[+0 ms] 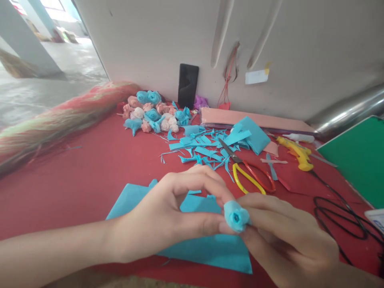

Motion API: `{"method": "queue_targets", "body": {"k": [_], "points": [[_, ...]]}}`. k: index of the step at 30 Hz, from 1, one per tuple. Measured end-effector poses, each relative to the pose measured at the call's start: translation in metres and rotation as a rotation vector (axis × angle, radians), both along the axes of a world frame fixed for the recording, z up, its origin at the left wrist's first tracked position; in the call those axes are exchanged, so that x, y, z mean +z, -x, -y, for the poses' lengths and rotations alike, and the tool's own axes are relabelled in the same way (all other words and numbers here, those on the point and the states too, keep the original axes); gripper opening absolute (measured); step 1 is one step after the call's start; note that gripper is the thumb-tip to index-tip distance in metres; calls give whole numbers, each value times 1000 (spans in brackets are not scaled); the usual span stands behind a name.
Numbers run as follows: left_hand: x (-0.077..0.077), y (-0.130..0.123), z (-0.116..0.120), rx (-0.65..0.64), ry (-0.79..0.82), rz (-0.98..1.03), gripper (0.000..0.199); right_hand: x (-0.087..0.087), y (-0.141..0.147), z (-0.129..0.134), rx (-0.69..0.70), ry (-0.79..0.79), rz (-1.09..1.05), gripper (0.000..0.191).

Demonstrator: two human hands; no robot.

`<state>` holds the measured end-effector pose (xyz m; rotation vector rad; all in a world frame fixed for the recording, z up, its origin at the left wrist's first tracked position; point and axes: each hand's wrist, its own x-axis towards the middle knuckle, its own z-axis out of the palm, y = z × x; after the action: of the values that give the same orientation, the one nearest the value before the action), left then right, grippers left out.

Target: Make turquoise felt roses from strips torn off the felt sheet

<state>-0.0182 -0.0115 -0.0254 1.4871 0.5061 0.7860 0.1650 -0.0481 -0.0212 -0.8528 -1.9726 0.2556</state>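
Between my two hands is a small blue crepe paper rose [237, 216], its rolled centre facing me. My left hand [183, 204] pinches it from the left with thumb and forefinger. From the right, my right hand [285, 228] grips the same rose with its fingertips; part of its grip is hidden. Beneath the hands a blue crepe paper sheet [207, 252] lies on the red table [75, 176]. Just beyond them are scissors [243, 166] with one yellow and one red handle, the blades resting among blue paper scraps [207, 146].
Finished pink, white and blue paper roses [153, 114] are heaped at the back left. A dark phone [188, 85] leans against the wall. To the right are a yellow glue gun [295, 152], its black cord [339, 224] and a green board [357, 156]. Folded blue paper [255, 136] lies behind the scissors.
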Motion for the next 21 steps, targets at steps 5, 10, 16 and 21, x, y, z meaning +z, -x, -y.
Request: {"method": "queue_targets", "body": {"k": [5, 10, 16, 21], "points": [[-2, 2, -1, -61, 55, 20, 9, -1, 0, 3, 69, 71, -20, 16], [-5, 0, -2, -109, 77, 53, 11, 0, 2, 7, 47, 110, -85, 13], [-10, -3, 3, 7, -39, 56, 13, -3, 4, 5, 22, 120, -111, 11], [-12, -2, 8, 83, -154, -7, 11, -6, 5, 7, -14, 94, -84, 10]]}}
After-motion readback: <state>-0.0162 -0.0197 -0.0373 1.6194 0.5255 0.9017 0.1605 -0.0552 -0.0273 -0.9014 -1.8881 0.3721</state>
